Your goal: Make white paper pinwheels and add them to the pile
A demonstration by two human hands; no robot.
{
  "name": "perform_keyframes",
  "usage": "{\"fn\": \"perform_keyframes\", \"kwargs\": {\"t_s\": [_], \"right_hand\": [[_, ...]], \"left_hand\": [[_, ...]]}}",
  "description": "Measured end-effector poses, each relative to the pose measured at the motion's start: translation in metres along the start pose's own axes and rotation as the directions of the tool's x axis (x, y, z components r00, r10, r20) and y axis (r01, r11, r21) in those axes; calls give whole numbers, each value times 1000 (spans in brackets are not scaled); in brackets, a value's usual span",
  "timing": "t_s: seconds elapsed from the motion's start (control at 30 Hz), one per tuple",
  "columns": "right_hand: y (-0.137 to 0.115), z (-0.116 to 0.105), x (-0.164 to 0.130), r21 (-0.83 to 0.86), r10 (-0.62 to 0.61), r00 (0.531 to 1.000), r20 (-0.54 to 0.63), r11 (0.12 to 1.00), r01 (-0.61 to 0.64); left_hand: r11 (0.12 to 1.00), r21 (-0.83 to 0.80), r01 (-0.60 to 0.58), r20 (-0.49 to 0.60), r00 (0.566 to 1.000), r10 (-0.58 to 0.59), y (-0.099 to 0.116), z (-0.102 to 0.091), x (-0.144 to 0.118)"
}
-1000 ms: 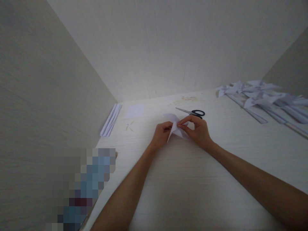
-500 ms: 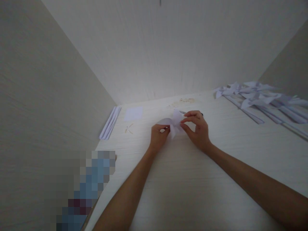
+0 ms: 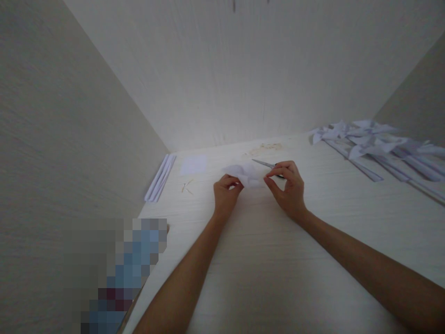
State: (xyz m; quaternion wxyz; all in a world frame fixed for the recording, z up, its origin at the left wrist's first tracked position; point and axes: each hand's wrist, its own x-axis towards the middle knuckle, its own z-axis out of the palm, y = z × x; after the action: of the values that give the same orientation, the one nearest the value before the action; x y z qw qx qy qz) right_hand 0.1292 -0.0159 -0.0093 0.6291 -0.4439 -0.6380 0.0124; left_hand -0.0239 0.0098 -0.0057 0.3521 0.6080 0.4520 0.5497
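Observation:
My left hand (image 3: 226, 195) pinches a white paper pinwheel (image 3: 243, 174) between thumb and fingers, a little above the table. The paper is blurred, with its blades curling. To its right, my right hand (image 3: 287, 186) is closed in a pinch, thumb against forefinger, at the pinwheel's right edge. What lies between those fingertips is too small to make out. Behind the right hand lies a pair of scissors (image 3: 266, 163), its blades pointing left and its handles partly covered by the fingers.
Rolled paper sticks (image 3: 160, 178) and a square paper sheet (image 3: 193, 164) lie at the table's left. Thin strips (image 3: 187, 186) are below the sheet. Small tan bits (image 3: 267, 148) lie near the back wall. Several finished pinwheels on sticks (image 3: 377, 146) are piled at right.
The pinwheel's blades have flattened and turned to the left. My right hand has shifted slightly right, away from the pinwheel's centre, and more of the scissors shows.

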Motion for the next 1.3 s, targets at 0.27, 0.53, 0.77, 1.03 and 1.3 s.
{"fn": "perform_keyframes", "kwargs": {"t_s": [0.27,0.53,0.77,1.03,1.3], "right_hand": [[5,0,0,-12,70,997,-31,997,-70],[6,-1,1,-11,98,993,-58,995,-99],[6,-2,0,-6,92,995,-48,996,-92],[9,-2,0,-3,113,993,-32,994,-114],[15,1,0,66,223,975,8,973,-223]], "left_hand": [[980,-199,-10,87,996,28,1,-4,-2],[978,-206,41,85,996,-23,3,-3,-3],[961,-222,164,-38,984,-176,-2,4,-1],[955,-211,207,-27,976,-217,-1,4,0],[955,-232,187,34,982,-184,5,3,-2]]}}
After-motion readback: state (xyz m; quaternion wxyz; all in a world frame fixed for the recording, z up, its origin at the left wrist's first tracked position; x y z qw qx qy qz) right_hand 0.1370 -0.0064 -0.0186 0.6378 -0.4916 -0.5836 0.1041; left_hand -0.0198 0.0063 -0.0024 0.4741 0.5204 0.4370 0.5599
